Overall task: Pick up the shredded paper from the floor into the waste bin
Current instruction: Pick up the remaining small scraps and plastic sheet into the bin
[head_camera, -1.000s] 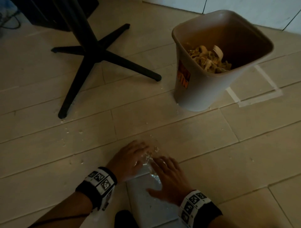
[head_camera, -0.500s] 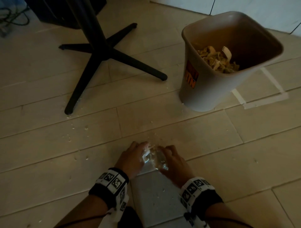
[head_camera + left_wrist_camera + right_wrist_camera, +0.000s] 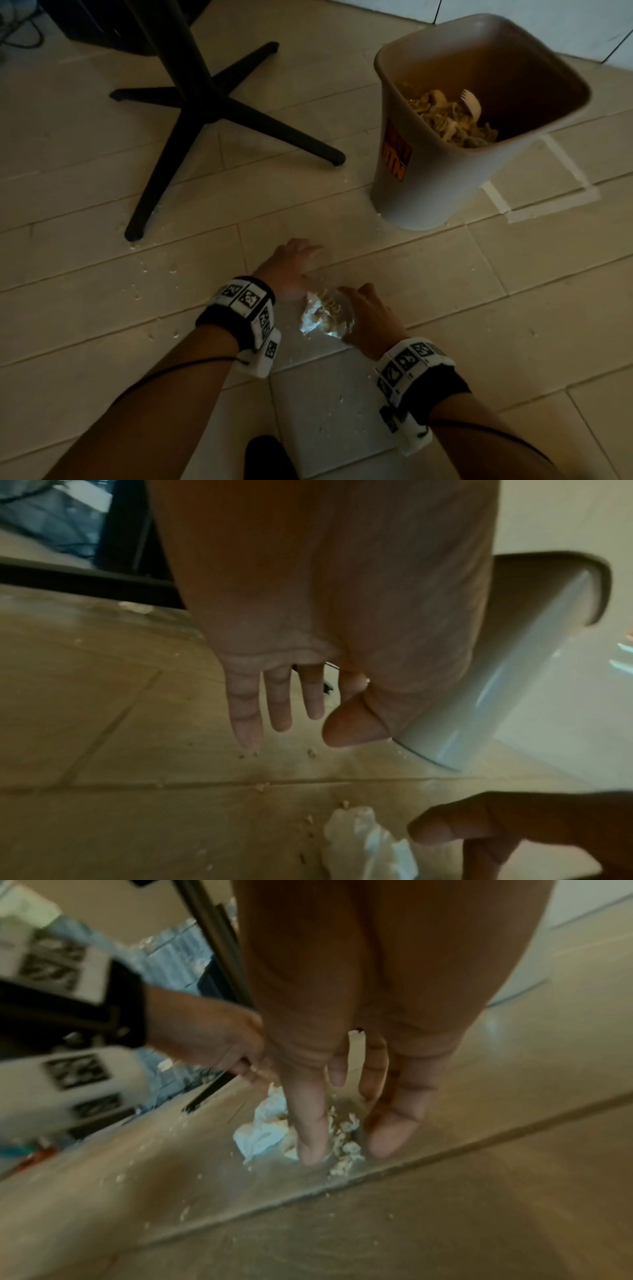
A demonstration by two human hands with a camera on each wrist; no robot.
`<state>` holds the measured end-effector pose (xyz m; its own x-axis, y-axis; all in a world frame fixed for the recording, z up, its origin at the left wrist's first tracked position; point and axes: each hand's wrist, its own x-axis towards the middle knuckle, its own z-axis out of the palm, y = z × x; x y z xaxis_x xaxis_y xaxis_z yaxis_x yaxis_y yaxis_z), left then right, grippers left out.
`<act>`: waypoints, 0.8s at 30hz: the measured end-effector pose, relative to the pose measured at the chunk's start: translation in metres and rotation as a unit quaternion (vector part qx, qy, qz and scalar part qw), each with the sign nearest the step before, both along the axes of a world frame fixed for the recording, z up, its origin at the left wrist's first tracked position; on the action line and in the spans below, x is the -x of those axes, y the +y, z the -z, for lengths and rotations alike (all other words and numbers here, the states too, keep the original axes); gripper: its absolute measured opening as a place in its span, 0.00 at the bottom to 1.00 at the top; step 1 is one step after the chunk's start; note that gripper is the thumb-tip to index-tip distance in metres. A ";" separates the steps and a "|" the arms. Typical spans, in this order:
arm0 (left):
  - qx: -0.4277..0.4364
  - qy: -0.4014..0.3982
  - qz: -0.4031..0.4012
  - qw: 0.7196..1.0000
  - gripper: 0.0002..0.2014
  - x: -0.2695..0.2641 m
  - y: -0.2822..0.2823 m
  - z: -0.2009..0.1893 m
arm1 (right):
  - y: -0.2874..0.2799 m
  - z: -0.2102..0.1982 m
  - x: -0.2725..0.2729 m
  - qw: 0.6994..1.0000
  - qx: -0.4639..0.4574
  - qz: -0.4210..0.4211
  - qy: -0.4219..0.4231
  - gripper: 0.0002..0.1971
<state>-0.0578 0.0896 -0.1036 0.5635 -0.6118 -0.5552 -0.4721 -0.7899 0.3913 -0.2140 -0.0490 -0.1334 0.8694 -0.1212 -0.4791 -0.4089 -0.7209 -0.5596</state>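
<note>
The shredded paper (image 3: pixel 323 313) lay in a small heap on the floor (image 3: pixel 445 308), mixed with a crumpled white piece, near the person and well short of the waste bin (image 3: pixel 428 192), which stood far and to the right. The right hand (image 3: pixel 368 320) sat at the right side of the heap, its fingers (image 3: pixel 310 1123) straight and pointing down into the scraps, tips on the floor; it held nothing enclosed. The left hand (image 3: pixel 286 265) hovered just to the left and far side of the heap, fingers spread and relaxed, empty. Loose flecks (image 3: pixel 144 267) were scattered to the left, toward the black chair base (image 3: pixel 205 113).

The step in hand appeared to be gathering. To do it well, both hands should close in from opposite sides with fingertips kept low against the floor, so small scraps are swept inward rather than passed over. The heap should be cupped firmly before lifting, as loose shreds would likely spill on the way to the bin. The bin already contained paper and a fork.
</note>
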 end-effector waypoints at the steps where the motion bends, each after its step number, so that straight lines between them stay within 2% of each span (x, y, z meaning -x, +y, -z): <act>1: -0.020 0.010 0.025 0.999 0.35 0.000 -0.004 0.002 | 0.002 -0.001 -0.001 1.000 0.001 -0.003 -0.004 0.41; 5: -0.081 0.049 0.079 0.992 0.41 0.012 -0.005 0.010 | 0.008 0.000 -0.007 1.000 0.003 -0.005 -0.021 0.33; 9: -0.044 0.070 0.051 0.995 0.43 0.031 0.007 0.017 | 0.008 0.006 -0.008 0.999 0.009 -0.007 -0.033 0.27; 12: -0.017 0.035 0.031 0.999 0.42 0.045 0.012 0.024 | 0.010 0.007 -0.008 0.999 0.003 -0.012 -0.029 0.24; 17: 0.027 -0.014 -0.013 0.999 0.30 0.072 0.006 0.025 | 0.019 0.010 -0.012 0.999 0.011 0.004 -0.036 0.12; 21: 0.060 -0.063 -0.052 0.995 0.13 0.091 0.002 0.027 | 0.022 0.013 -0.013 0.999 0.030 0.030 -0.010 0.12; 24: 0.074 -0.074 -0.065 0.992 0.07 0.095 0.001 0.025 | 0.022 0.012 -0.013 0.998 0.015 0.064 0.023 0.13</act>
